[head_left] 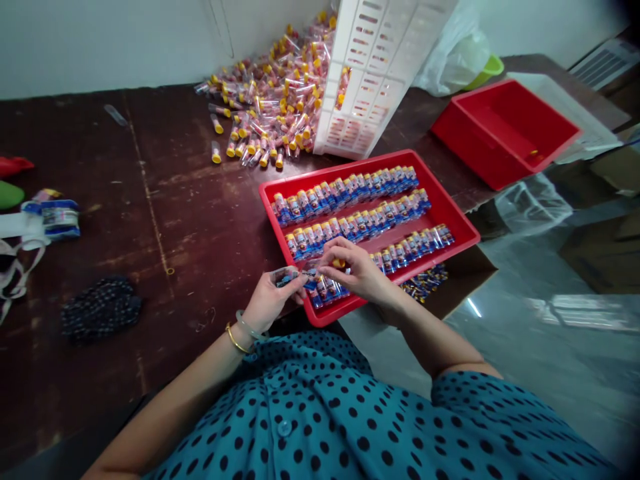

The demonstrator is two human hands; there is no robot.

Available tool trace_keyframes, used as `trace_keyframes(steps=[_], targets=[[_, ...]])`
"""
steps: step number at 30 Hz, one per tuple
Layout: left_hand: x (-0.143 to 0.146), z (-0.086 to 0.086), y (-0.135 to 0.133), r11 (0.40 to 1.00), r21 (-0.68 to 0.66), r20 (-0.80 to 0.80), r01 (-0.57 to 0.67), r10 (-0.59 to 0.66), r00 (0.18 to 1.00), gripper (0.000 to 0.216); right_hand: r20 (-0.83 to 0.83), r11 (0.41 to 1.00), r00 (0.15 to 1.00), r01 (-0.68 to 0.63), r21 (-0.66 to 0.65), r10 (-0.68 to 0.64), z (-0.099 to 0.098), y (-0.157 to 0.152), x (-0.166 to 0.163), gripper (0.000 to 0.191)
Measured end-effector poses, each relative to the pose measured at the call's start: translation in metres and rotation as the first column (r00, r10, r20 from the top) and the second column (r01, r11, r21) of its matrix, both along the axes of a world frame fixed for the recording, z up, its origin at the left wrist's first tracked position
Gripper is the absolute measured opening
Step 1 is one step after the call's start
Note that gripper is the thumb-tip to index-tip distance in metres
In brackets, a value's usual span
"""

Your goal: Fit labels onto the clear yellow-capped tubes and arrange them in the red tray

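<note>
My left hand (pixel 269 301) is closed, gripping clear plastic sleeves (pixel 285 275) with blue print between thumb and fingers. Close beside it, my right hand (pixel 366 272) is pinched at the sleeve's edge. A yellow-capped tube (pixel 339 263) shows inside the curl of its fingers, mostly hidden. Both hands are over the near left corner of a shallow red tray (pixel 350 308). Rows of small sleeved tubes (pixel 345 230) with yellow caps and blue lower parts stand in the tray. The right hand covers part of the nearest row.
Loose yellow-capped tubes (pixel 280 100) lie heaped by the wall, against a tilted white slatted basket (pixel 370 73). A deeper red bin (pixel 500 130) sits at the right. Below the tray is a cardboard box (pixel 465 283) with small blue and yellow pieces. Dark checked cloth (pixel 101 310) lies left.
</note>
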State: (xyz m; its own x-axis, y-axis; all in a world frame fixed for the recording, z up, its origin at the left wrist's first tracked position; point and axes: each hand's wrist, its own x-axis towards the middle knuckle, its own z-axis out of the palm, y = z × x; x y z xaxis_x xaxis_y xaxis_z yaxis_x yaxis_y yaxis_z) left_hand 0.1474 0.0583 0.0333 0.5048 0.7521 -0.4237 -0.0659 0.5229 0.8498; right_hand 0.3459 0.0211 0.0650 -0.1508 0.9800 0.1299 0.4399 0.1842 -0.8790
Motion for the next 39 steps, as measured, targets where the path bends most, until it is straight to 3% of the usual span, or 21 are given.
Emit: trace_keyframes(steps=[3, 7, 10, 14, 19, 26, 30, 35, 39], targets=[[-0.007, -0.005, 0.003, 1.000, -0.015, -0.019, -0.016, 0.015, 1.000, 0.026, -0.170, 0.993, 0.985, -0.006, -0.117, -0.014, 0.003, 0.002, 0.010, 0.018], [-0.011, -0.007, 0.005, 0.996, -0.093, -0.005, -0.007, 0.006, 1.000, 0.033, -0.417, 0.963, 0.879, 0.145, -0.228, -0.231, 0.002, 0.004, 0.028, 0.025], [-0.012, -0.006, 0.005, 0.989, -0.140, 0.013, 0.043, -0.042, 0.999, 0.035, -0.471, 0.945, 0.833, 0.171, -0.280, -0.290, -0.001, 0.005, 0.036, 0.028], [-0.013, -0.005, 0.005, 0.979, -0.181, 0.007, 0.094, -0.094, 0.996, 0.034, -0.514, 0.947, 0.820, 0.103, -0.303, -0.254, -0.001, 0.003, 0.035, 0.029], [-0.015, -0.004, 0.005, 0.969, -0.205, 0.018, 0.139, -0.139, 0.990, 0.034, -0.473, 0.962, 0.866, 0.030, -0.270, -0.160, 0.010, 0.005, 0.025, 0.029], [-0.019, -0.002, 0.005, 0.896, -0.269, 0.142, 0.352, -0.325, 0.935, 0.036, -0.342, 0.964, 0.939, -0.128, -0.233, 0.042, 0.021, 0.002, 0.024, 0.028], [-0.013, 0.001, -0.002, 0.939, -0.200, 0.083, 0.281, -0.270, 0.959, 0.033, -0.398, 0.976, 0.917, -0.100, -0.194, 0.015, 0.015, -0.001, 0.020, 0.025], [-0.005, 0.007, -0.010, 0.971, -0.143, 0.075, 0.194, -0.185, 0.980, 0.031, -0.197, 0.991, 0.978, 0.047, -0.129, -0.072, 0.005, -0.010, 0.004, 0.014], [-0.002, 0.011, -0.014, 0.977, -0.163, 0.118, 0.140, -0.122, 0.986, 0.030, -0.220, 0.993, 0.970, 0.085, -0.079, -0.100, -0.002, -0.023, -0.009, 0.025]])
